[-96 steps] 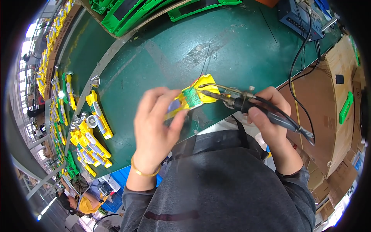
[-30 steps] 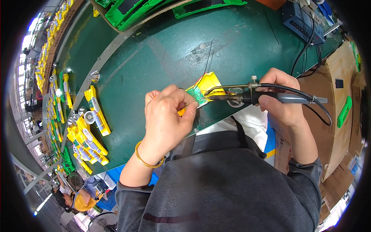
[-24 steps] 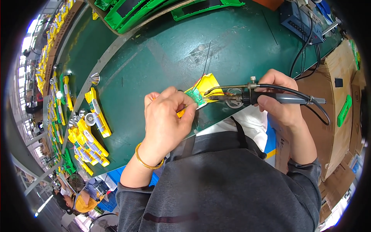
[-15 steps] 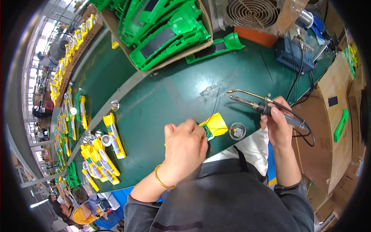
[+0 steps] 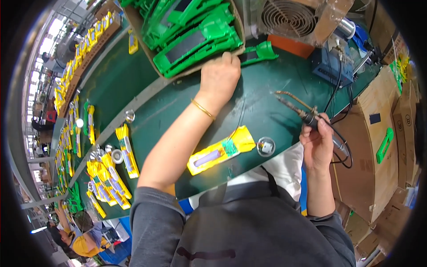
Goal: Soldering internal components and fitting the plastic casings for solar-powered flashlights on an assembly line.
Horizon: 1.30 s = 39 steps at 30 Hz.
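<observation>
My right hand (image 5: pixel 317 144) grips a soldering iron (image 5: pixel 307 118), which has a thin brass tube running beside its tip and points up and left over the bench. My left hand (image 5: pixel 220 78) reaches to the front edge of a cardboard box, its fingers curled over the near end of a loose green plastic housing (image 5: pixel 262 52); what they pinch is hidden. Between my arms lies a yellow plastic casing (image 5: pixel 209 161) with a purple battery cell, a green circuit board (image 5: pixel 229 147) and thin wires. A round clear lamp cup (image 5: pixel 266 147) sits at its right end.
Green housings (image 5: pixel 191 44) fill the cardboard box (image 5: pixel 155 66). Several yellow casings (image 5: pixel 109 180) lie at the left beside a metal rail. A blue soldering station (image 5: pixel 331 64), a fan grille (image 5: pixel 289 18) and a solder spool (image 5: pixel 347 27) stand at back right. A cable hangs from the iron.
My left hand has left the yellow casing and moved up to the box edge and loose green housing. The casing now shows whole. My right hand still holds the iron, slightly lower.
</observation>
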{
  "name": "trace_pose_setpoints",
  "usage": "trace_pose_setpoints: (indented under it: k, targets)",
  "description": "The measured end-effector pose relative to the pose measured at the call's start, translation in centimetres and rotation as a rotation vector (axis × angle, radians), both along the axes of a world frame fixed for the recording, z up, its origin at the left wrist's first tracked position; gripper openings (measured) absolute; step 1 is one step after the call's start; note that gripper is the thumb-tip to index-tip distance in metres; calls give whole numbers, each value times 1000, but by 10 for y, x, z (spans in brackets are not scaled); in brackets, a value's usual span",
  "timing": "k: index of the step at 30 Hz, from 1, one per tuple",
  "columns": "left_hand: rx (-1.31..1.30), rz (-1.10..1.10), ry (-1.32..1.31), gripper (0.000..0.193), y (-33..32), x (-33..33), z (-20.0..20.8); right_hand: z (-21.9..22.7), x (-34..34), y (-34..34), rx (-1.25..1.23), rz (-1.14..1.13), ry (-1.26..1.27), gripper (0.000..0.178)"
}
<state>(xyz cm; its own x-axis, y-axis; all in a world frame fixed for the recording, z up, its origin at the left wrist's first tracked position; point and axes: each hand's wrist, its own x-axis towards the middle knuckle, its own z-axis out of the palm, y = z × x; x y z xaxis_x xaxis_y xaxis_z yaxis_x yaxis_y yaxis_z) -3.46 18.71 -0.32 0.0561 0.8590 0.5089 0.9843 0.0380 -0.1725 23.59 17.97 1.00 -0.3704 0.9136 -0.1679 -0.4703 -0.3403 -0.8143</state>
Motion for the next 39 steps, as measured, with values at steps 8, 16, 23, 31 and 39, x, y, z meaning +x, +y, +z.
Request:
trace_pose_setpoints:
  k: [8, 16, 23, 31, 39]
  targets:
    - [-136, 101, -45, 5, -2, -3, -12, -11, -5, -3, -33, 29, 25, 16]
    - [-387, 103, -344, 11, -140, 0, 21, -15, 11, 1, -22, -21, 87, 20]
    - [-309, 84, -843, 15, -135, 33, 43, -6, -8, 4, 0, 39, 102, 20]
    - [-53, -50, -1185, 10, -109, 58, 29, -8, -26, 0, -17, 60, 92, 19]
    - [180, 343, -1126, 7, -171, 42, -3, -25, -91, 13, 55, 386, 17, 15]
